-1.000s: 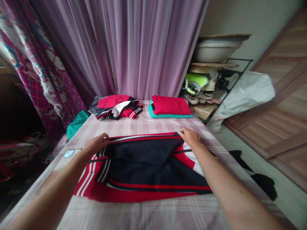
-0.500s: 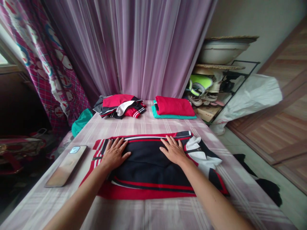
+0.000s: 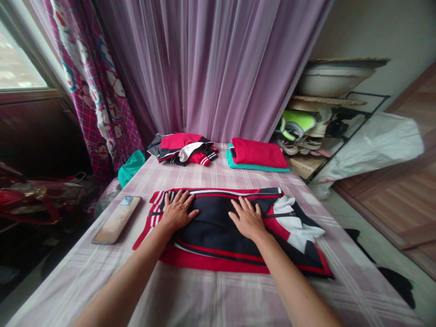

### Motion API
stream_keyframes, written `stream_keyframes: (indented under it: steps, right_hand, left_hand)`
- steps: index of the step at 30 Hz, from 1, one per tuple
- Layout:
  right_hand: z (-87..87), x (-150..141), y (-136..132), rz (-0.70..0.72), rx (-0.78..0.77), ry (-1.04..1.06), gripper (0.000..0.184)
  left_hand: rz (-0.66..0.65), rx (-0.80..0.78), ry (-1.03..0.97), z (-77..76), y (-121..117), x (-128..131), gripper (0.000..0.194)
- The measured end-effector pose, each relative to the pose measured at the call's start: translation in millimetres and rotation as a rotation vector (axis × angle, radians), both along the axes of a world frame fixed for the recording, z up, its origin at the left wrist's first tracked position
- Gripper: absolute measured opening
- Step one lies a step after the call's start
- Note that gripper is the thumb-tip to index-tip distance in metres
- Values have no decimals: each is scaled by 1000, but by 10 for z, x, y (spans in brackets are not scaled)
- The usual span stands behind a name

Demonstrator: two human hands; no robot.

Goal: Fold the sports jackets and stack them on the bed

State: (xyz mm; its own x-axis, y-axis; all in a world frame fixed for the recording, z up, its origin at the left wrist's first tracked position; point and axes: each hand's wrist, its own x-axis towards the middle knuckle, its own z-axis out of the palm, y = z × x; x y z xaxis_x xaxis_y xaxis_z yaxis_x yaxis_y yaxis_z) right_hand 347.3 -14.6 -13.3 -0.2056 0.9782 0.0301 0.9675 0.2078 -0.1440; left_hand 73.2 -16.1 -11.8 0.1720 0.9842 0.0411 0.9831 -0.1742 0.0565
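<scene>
A black, red and white jacket (image 3: 211, 231) lies in front of me on the table, its sides folded inward. Striped red and white ribbing shows at its left end, and white lining at its right. Flat on the left part of the jacket rests my left hand (image 3: 177, 212), fingers spread. My right hand (image 3: 248, 219) presses on the dark cloth further right, also with fingers apart. Neither hand grips anything. Left of the jacket lies a phone (image 3: 117, 221), back side up.
At the far side of the table (image 3: 218, 290) sit a crumpled red and black garment (image 3: 184, 147) and a folded red and green stack (image 3: 260, 152). Purple curtains (image 3: 218, 68) hang behind. To the right stand a shoe rack (image 3: 313, 136) and a white bag (image 3: 378, 145).
Both hands have let go of the jacket's far edge and now lie flat on it. Between half a second ago and now they have barely moved on the cloth; the view has shifted left.
</scene>
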Motion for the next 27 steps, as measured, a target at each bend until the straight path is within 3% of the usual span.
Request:
stream_keyframes:
  steps: [4, 10, 15, 19, 23, 25, 27]
  right_hand:
    - [-89, 4, -17, -22, -66, -1, 57]
    - [31, 176, -72, -43, -3, 23, 49]
    - [132, 863, -85, -406, 160, -54, 52]
    - [127, 1455, -111, -694, 1, -56, 71]
    - [82, 1705, -92, -692, -145, -9, 87]
    - [94, 1710, -46, -647, -175, -27, 82]
    - [145, 1673, 20, -573, -223, -51, 65]
  left_hand:
    - [-1, -3, -6, 9, 6, -4, 67]
    - [-15, -20, -13, 18, 23, -19, 67]
    - [-19, -46, -14, 30, 90, -45, 62]
    - [-17, -60, -57, 221, 246, -178, 49]
    - [38, -33, -47, 412, 443, -432, 50]
    - [59, -55, -26, 424, 526, -554, 51]
    - [72, -100, -20, 395, 593, -646, 53]
